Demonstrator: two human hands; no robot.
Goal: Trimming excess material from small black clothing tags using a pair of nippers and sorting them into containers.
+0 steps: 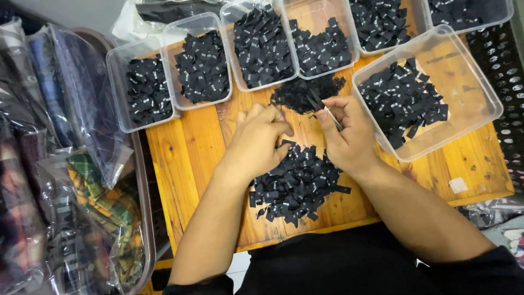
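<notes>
Black labels (297, 183), orange-brown wooden table (180, 158), clear tubs (469, 98)

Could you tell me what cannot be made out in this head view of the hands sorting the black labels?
- White print on the black labels: too small to tell.
- What the left hand pinches: hidden by its curled fingers.
- The thin metal tool in the right hand: mostly covered by the fingers.
- The top right plastic box: cut off by the frame edge.

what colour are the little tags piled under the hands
Black with small white markings; the pile of tags shows best in the head view.
</notes>
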